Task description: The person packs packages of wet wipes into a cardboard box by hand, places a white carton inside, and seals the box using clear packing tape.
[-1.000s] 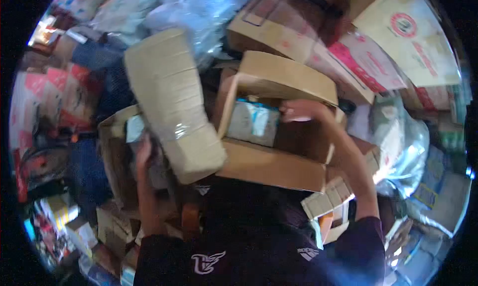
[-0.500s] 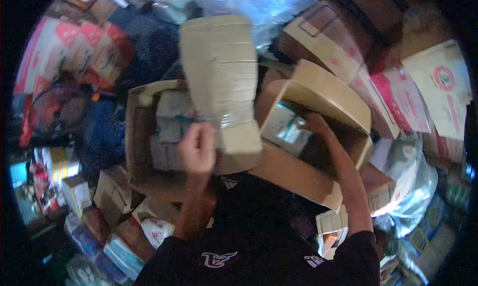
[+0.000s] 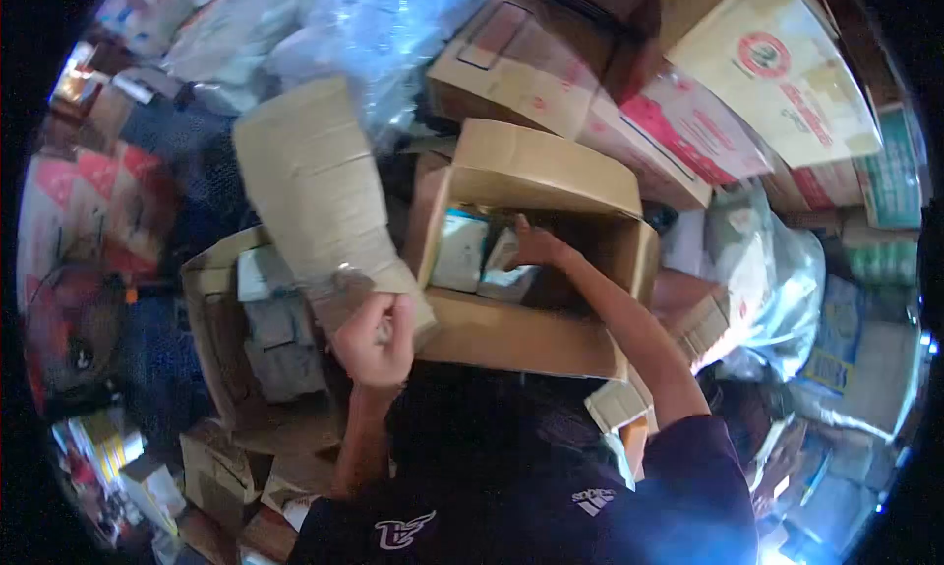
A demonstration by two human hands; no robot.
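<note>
An open cardboard box [image 3: 531,334] is in front of me, with a pale packet [image 3: 460,253] at its left inner side. Beside that packet, a second pale packet [image 3: 504,272] tilts under my right hand [image 3: 543,250], thumb on its near face and fingers behind its top edge. My left hand [image 3: 376,341] is a closed fist in front of a long ribbed cardboard flap [image 3: 320,172]. Whether it grips the flap or something small is hidden. To the left, another open cardboard box [image 3: 211,354] holds several grey-white packets [image 3: 280,334].
Behind the boxes lies clear plastic wrapping [image 3: 369,34]. Printed cartons [image 3: 688,122] are stacked at the upper right, above a filled clear plastic bag [image 3: 767,270]. Small cardboard boxes [image 3: 221,472] crowd the lower left; red and white cartons [image 3: 88,206] stand at the far left.
My view has turned, so the boxes and flap appear further left. Inside the right box, my right hand has come onto the second packet, which now stands apart from the first. My left fist stays by the flap.
</note>
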